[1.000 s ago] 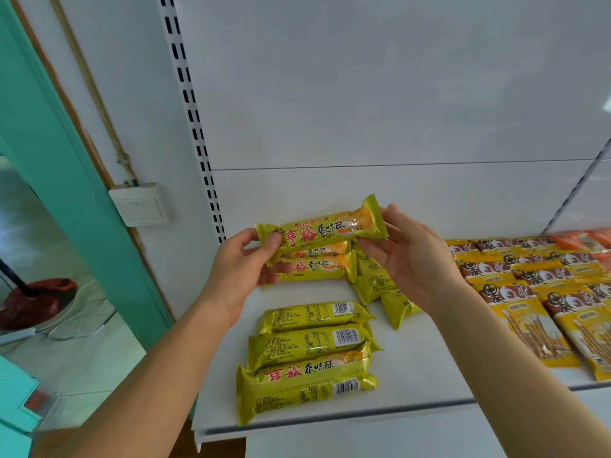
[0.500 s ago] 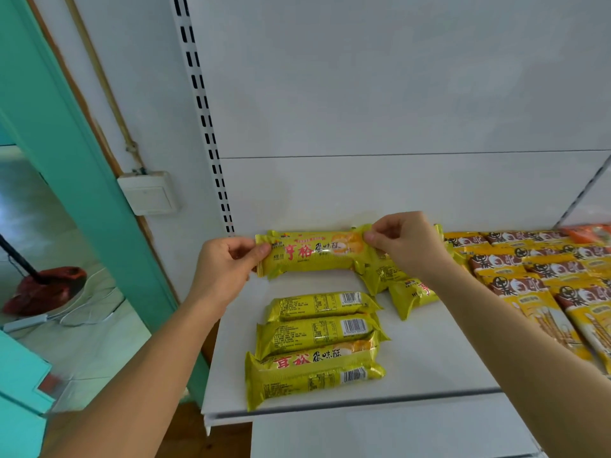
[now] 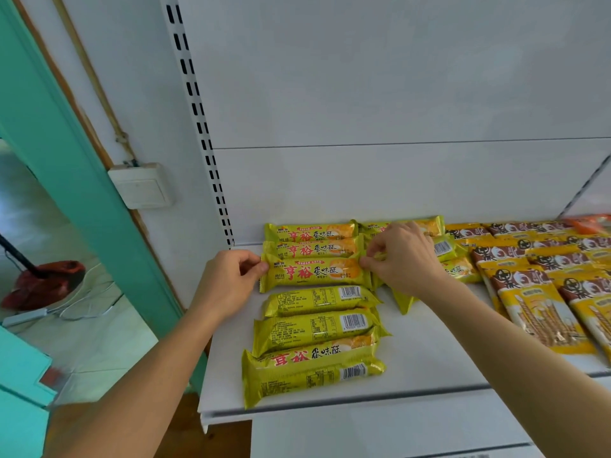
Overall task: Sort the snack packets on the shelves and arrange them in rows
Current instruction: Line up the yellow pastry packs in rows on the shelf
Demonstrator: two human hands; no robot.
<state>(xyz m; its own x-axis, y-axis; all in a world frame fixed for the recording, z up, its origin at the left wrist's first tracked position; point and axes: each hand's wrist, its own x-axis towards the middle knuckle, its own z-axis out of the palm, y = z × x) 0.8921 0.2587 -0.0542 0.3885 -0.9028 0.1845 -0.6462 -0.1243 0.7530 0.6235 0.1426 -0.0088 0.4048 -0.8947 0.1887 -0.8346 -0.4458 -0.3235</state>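
packet lowered onto shelf | long axis left-right, label up | left hand, right hand pinch its ends

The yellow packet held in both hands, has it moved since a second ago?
Yes. The yellow packet went from raised before the back panel down onto the shelf, third in the row.

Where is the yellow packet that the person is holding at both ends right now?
In the head view, the held packet lies left of centre on the white shelf, third in the back column, pinched between the left hand and right hand.
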